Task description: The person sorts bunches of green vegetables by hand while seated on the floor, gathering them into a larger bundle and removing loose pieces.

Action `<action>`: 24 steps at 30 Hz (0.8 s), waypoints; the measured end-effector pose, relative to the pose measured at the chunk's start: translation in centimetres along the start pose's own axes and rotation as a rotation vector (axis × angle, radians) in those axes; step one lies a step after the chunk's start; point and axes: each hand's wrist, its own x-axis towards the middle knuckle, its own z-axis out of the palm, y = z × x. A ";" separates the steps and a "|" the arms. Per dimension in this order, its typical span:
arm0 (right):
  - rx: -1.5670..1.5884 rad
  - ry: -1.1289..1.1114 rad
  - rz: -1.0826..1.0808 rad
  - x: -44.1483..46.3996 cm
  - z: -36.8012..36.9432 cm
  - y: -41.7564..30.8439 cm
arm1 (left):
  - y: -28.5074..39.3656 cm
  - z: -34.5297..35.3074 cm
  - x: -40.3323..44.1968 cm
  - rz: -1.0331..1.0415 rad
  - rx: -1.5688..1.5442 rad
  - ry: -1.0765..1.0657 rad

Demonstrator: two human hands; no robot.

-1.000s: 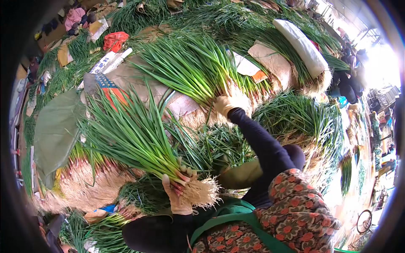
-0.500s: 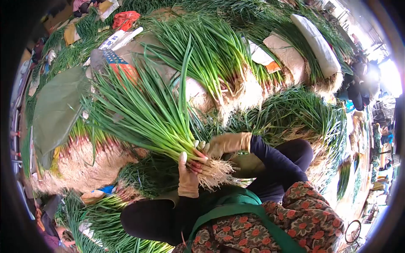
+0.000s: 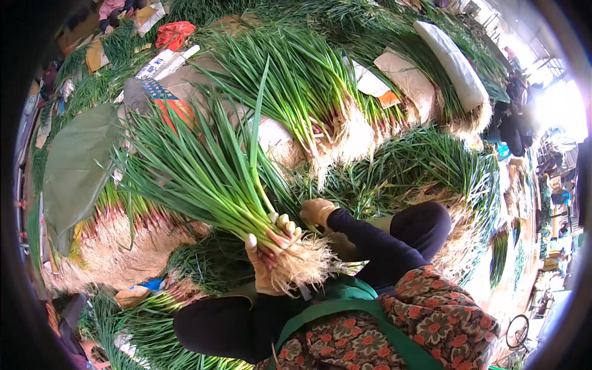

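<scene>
My left hand [image 3: 266, 264], in a pale glove, is closed round the base of a bunch of green onions [image 3: 231, 200] just above the roots. The green leaves fan up and to the left, and the pale stringy roots [image 3: 305, 262] hang toward my lap. My right hand [image 3: 318, 213], gloved too, is apart from the bunch on its right, close to loose green leaves by my bent knee. Its back faces me and its fingers are mostly hidden.
More green onions [image 3: 302, 86] lie in a row ahead, roots toward me. An olive sheet [image 3: 77, 172] covers part of the left pile, and a white roll [image 3: 453, 65] rests on the far right one. A person [image 3: 114, 12] sits at the upper left.
My right hand has let go of the bunch's base and moved up and right of it. My left hand still holds the bunch, slightly lower and further left.
</scene>
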 end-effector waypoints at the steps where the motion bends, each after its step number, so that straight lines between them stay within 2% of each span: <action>1: 0.092 -0.065 0.001 -0.9 -1.0 0.5 | -0.2 0.4 0.0 0.017 -0.060 -0.017; 3: 0.169 0.192 -0.020 -3.1 -5.7 0.2 | -0.3 0.3 0.4 0.037 -0.069 -0.054; 5: 0.228 0.662 0.010 0.7 -7.1 4.0 | -0.2 1.1 0.4 -0.001 -0.125 0.007; 7: 0.488 0.944 -0.027 4.5 -7.7 6.0 | -0.1 -0.2 0.4 -0.029 -0.075 0.064; 8: 0.282 0.883 0.020 2.6 -9.6 4.2 | -0.1 0.3 0.2 -0.057 -0.108 0.104; 10: 0.103 0.776 -0.001 3.5 -10.1 3.6 | 0.2 -0.5 -0.2 -0.074 -0.137 0.063; 11: 0.062 0.670 0.064 3.4 -9.9 3.5 | 0.3 -1.0 -0.3 -0.076 -0.156 0.042; 12: 0.372 0.675 -0.081 2.1 -10.0 3.3 | 0.5 0.5 0.0 -0.036 -0.165 -0.070; 13: 0.683 0.655 -0.228 0.7 -10.1 3.1 | 0.5 -0.3 -0.1 -0.064 -0.151 -0.052; 15: 1.325 0.503 -0.281 -6.2 -13.6 3.1 | 0.5 -0.2 0.0 -0.042 -0.120 -0.062; 16: 1.308 0.711 -0.064 -10.1 -15.9 3.1 | 0.3 0.0 0.1 -0.020 -0.125 -0.037; 17: 1.361 0.864 -0.053 -13.3 -16.9 5.5 | 0.0 0.2 0.2 -0.004 -0.131 -0.013; 18: 1.200 1.004 -0.071 -16.3 -17.6 9.4 | -0.3 0.3 0.3 0.011 -0.136 0.008; 19: 1.199 1.143 0.042 -20.3 -18.7 10.1 | -0.5 0.2 0.4 0.030 -0.138 0.013; 21: 1.174 1.270 0.177 -25.8 -17.4 17.7 | -0.9 0.0 0.6 0.073 -0.143 0.026; 22: 0.878 1.273 0.216 -28.6 -15.6 21.8 | -1.0 -0.1 0.7 0.085 -0.143 0.018; 23: 0.646 1.243 0.385 -31.3 -13.1 27.8 | -1.0 0.4 0.6 0.096 -0.154 0.053; 24: -0.110 0.939 0.499 -33.6 -8.9 35.7 | -0.8 1.2 0.4 0.107 -0.161 0.088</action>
